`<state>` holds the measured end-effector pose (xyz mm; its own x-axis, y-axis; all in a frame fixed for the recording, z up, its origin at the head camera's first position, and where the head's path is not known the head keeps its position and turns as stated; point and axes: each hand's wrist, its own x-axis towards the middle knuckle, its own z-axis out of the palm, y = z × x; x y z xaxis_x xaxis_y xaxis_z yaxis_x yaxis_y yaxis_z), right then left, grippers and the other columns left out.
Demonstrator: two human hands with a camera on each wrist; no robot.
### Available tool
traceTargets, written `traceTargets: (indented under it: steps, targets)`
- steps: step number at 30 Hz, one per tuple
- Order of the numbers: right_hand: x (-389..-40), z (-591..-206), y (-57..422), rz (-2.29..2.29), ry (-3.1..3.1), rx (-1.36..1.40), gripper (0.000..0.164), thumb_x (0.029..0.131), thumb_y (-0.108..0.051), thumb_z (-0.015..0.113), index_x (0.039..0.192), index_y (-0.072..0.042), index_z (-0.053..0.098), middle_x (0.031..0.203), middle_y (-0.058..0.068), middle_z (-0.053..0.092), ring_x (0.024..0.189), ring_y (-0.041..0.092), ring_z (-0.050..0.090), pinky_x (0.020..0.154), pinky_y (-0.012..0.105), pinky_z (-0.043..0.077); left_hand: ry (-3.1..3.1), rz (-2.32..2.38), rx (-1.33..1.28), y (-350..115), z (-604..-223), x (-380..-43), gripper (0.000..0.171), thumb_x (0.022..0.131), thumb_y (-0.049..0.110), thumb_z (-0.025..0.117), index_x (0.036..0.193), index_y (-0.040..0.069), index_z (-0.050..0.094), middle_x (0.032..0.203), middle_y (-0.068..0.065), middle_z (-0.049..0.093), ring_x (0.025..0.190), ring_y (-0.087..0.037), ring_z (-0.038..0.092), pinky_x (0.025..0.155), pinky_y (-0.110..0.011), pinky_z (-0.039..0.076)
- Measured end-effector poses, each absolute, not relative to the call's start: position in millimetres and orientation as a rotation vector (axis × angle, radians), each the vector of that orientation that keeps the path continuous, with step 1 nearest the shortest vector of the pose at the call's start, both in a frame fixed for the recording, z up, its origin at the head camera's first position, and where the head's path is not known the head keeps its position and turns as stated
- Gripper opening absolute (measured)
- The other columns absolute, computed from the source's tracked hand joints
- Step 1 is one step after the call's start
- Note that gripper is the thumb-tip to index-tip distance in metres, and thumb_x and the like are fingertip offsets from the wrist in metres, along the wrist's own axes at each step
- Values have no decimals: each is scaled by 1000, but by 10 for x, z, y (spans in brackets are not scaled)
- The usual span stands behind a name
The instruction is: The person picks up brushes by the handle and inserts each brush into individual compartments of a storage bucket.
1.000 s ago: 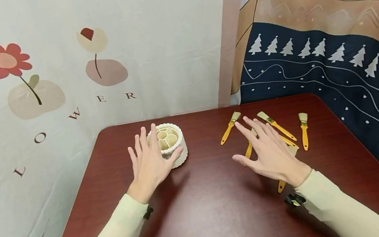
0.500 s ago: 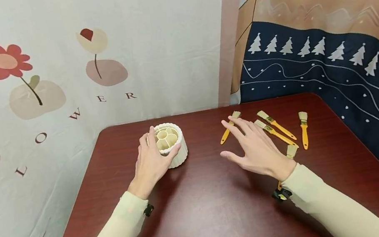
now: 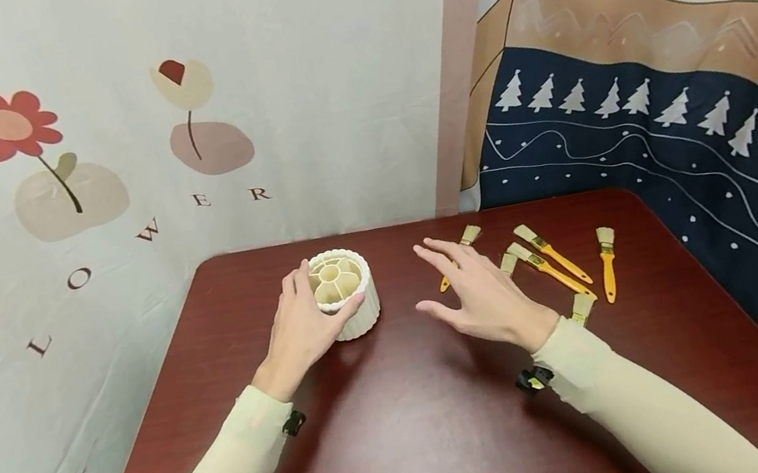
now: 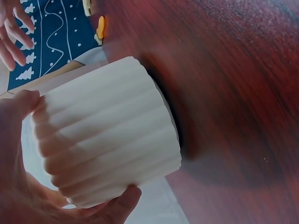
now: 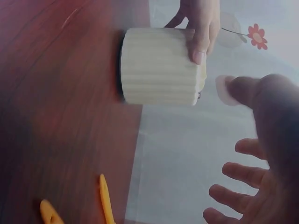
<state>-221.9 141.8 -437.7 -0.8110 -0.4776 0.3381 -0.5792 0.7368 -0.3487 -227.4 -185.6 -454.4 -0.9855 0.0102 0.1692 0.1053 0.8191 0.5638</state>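
A white, ribbed round holder (image 3: 362, 320) stands at the back of the table, its inside split into compartments around a central ring. My left hand (image 3: 295, 331) grips it from the left, thumb at the front rim and fingers at the far-left side. The left wrist view shows thumb and fingers against the ribbed wall (image 4: 107, 135). My right hand (image 3: 484, 294) hovers right of the holder with fingers spread and holds nothing. Beneath and beyond it lies a yellow-handled paintbrush (image 3: 470, 235), partly hidden by the hand.
Several more yellow-handled paintbrushes lie on the right of the dark red table (image 3: 414, 433). Two lie side by side, one paintbrush (image 3: 556, 256) behind the other; another paintbrush (image 3: 608, 264) is farthest right. A flower-printed cloth (image 3: 338, 91) and a tree-printed cloth (image 3: 633, 124) hang behind.
My left hand has closed in from above the holder to grip its side. My right hand has moved left, away from over the paintbrushes and toward the holder.
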Motion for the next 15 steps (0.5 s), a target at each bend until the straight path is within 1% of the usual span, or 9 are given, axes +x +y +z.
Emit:
traceTargets:
  steps: [6,7,8,12,15]
  targets:
    - [-2275,-4421,1224,670,-2664,936,89,106,-44,88,178,-14,47,182,15,49,156,38,62,130,61,54,-2861,-898,-111,-1852,-4561,-2246,126,97,80,79,185,9,25,184,-20,40,160,-47,55,126,-69,55]
    - [-2281,-4434,1195,674,-2660,952,88,106,-43,88,178,-13,47,182,15,50,161,40,58,131,60,54,-2869,-899,-117,-1851,-4560,-2241,125,97,79,79,185,9,24,184,-20,40,161,-47,56,126,-69,54]
    - [-2286,-4448,1168,678,-2658,966,88,106,-42,88,178,-13,47,181,16,50,161,40,58,131,59,54,-2878,-900,-120,-1850,-4559,-2238,125,97,79,80,185,10,24,184,-19,40,161,-47,56,126,-69,55]
    - [-2300,-4482,1084,723,-2666,994,88,107,-39,88,179,-13,46,182,14,49,162,39,57,130,57,55,-2891,-900,-168,-1840,-4545,-2230,124,97,78,80,185,9,26,184,-20,40,162,-47,55,127,-69,54]
    - [-2308,-4489,1051,766,-2686,998,88,107,-38,89,179,-15,45,183,12,48,162,38,56,127,57,58,-2895,-915,-223,-1823,-4527,-2220,125,97,78,81,184,7,26,183,-21,41,163,-45,54,130,-68,52]
